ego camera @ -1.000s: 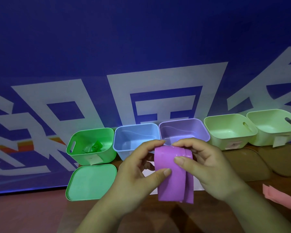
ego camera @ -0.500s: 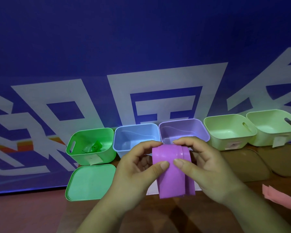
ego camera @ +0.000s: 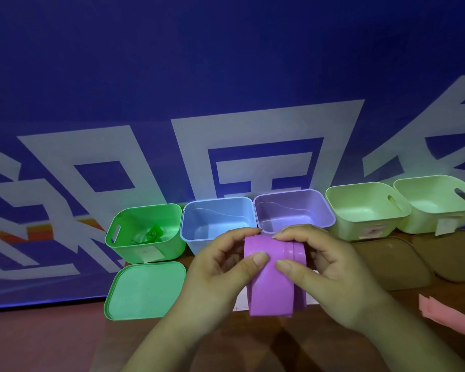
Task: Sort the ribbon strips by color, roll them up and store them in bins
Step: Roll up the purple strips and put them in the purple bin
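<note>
A purple ribbon strip (ego camera: 271, 288) is held upright in front of me, its top curled over into a loose roll and its tail hanging down. My left hand (ego camera: 220, 275) pinches its left side, thumb on the front. My right hand (ego camera: 330, 275) pinches the rolled top from the right, thumb beside the left thumb. Behind the hands stand a green bin (ego camera: 124, 242) holding a rolled green ribbon (ego camera: 153, 233), a blue bin (ego camera: 218, 202) and a purple bin (ego camera: 293, 196).
Two pale green bins (ego camera: 365, 210) (ego camera: 438, 205) stand at the right, with brown lids (ego camera: 395, 261) lying in front of them. A green lid (ego camera: 145, 289) lies before the green bin. Pink ribbon strips (ego camera: 448, 315) lie at the right edge. A blue banner rises behind the bins.
The hanging tail of the purple ribbon has grown shorter as the top got rolled further. Both thumbs have come closer together on the front of the strip.
</note>
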Demonstrator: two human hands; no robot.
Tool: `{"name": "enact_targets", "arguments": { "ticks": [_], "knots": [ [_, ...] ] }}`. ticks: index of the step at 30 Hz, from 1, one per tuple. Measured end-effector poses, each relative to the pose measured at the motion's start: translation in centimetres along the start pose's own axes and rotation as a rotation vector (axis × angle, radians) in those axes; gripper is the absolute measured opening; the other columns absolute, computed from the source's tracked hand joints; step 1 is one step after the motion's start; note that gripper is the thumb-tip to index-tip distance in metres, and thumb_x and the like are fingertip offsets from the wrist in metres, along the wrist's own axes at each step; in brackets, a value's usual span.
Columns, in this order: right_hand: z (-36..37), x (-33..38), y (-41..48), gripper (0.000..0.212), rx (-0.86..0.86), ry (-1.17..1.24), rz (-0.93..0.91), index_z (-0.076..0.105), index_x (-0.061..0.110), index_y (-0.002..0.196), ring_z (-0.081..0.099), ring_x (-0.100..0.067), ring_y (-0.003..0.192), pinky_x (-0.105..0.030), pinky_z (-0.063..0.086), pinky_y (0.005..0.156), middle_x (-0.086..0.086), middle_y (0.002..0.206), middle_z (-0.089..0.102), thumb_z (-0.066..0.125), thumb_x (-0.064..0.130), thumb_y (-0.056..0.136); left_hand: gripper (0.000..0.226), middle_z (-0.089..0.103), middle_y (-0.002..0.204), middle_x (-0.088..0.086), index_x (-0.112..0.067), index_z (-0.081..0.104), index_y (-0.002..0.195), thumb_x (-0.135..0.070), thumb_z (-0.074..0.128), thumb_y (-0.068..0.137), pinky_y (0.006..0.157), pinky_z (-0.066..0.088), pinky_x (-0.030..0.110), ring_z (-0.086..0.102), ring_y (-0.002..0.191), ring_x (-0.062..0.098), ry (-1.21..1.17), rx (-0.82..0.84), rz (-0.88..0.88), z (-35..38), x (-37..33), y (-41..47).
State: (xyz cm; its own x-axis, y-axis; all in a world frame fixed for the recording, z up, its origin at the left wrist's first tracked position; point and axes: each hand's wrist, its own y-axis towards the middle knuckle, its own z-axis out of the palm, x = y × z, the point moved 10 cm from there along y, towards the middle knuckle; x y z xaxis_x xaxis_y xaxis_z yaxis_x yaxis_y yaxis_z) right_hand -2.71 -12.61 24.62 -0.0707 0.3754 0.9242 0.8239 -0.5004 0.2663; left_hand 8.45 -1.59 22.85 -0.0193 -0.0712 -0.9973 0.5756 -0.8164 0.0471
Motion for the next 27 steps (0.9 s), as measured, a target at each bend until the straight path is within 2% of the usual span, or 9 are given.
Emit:
{"name": "enact_targets", "arguments": {
  "ticks": [4,7,11,15,18,20,22,27],
  "knots": [
    [0.0,-0.9,0.0,0.030,-0.005,0.089,0.070,0.068,0.040,0.106,0.068,-0.019,0.099,-0.043,0.058,0.085,0.006,0.109,0.070,0.074,0.040,0.076,0.052,0.070,0.115,0.002,-0.034,0.065,0.119,-0.032,0.082,0.070,0.087,0.057,0.044,0.066,0.105,0.030,0.024,0.055,-0.020,0.3,0.8,-0.2],
    [0.0,-1.5,0.3,0.029,-0.015,0.119,0.110,0.069,0.039,0.104,0.069,-0.017,0.096,-0.041,0.057,0.086,0.004,0.106,0.072,0.073,0.041,0.075,0.055,0.069,0.117,0.001,-0.036,0.063,0.121,-0.029,0.082,0.070,0.091,0.055,0.052,0.064,0.103,0.035,0.067,0.048,0.032,0.3,0.3,-0.3],
    [-0.2,-1.9,0.6,0.021,-0.023,0.168,0.164,0.071,0.035,0.099,0.069,-0.012,0.092,-0.031,0.055,0.084,0.006,0.100,0.074,0.071,0.033,0.078,0.049,0.067,0.115,-0.002,-0.035,0.064,0.119,-0.031,0.080,0.073,0.081,0.055,0.044,0.063,0.091,0.029,0.195,0.034,0.097,0.0,-0.1,-0.4],
    [0.1,-2.3,0.7,0.020,0.009,0.156,0.216,0.071,0.037,0.098,0.069,-0.014,0.092,-0.041,0.056,0.089,0.006,0.098,0.074,0.068,0.036,0.078,0.044,0.069,0.106,0.000,-0.033,0.068,0.113,-0.030,0.080,0.071,0.078,0.054,0.052,0.058,0.078,0.025,0.186,-0.007,0.089,-0.3,0.2,-0.2],
    [0.1,-2.4,0.7,0.024,0.013,0.154,0.225,0.070,0.037,0.101,0.068,-0.014,0.096,-0.045,0.055,0.093,0.008,0.102,0.073,0.069,0.041,0.077,0.045,0.070,0.103,0.003,-0.032,0.070,0.111,-0.030,0.081,0.068,0.079,0.054,0.056,0.060,0.081,0.035,0.149,-0.027,0.071,-0.3,0.4,-0.1],
    [0.3,-2.3,0.6,0.033,0.027,0.159,0.212,0.069,0.037,0.105,0.068,-0.018,0.100,-0.048,0.055,0.093,0.007,0.105,0.072,0.072,0.049,0.073,0.045,0.071,0.103,0.006,-0.030,0.070,0.111,-0.028,0.082,0.068,0.083,0.054,0.057,0.061,0.088,0.043,0.104,-0.020,0.053,-0.3,0.6,0.0],
    [0.2,-2.2,0.4,0.040,0.022,0.153,0.196,0.068,0.039,0.108,0.068,-0.017,0.101,-0.049,0.056,0.091,0.007,0.107,0.072,0.073,0.051,0.069,0.043,0.072,0.103,0.007,-0.027,0.070,0.110,-0.025,0.081,0.068,0.084,0.056,0.054,0.064,0.090,0.041,0.051,-0.010,0.030,-0.2,0.7,0.0],
    [-0.1,-1.7,-0.1,0.044,0.002,0.133,0.124,0.066,0.039,0.113,0.068,-0.022,0.100,-0.049,0.057,0.087,0.004,0.110,0.070,0.076,0.041,0.070,0.038,0.074,0.099,0.007,-0.022,0.072,0.109,-0.014,0.079,0.073,0.078,0.059,0.040,0.068,0.086,0.034,-0.034,-0.019,-0.012,0.0,0.8,0.2]
  ]
}}
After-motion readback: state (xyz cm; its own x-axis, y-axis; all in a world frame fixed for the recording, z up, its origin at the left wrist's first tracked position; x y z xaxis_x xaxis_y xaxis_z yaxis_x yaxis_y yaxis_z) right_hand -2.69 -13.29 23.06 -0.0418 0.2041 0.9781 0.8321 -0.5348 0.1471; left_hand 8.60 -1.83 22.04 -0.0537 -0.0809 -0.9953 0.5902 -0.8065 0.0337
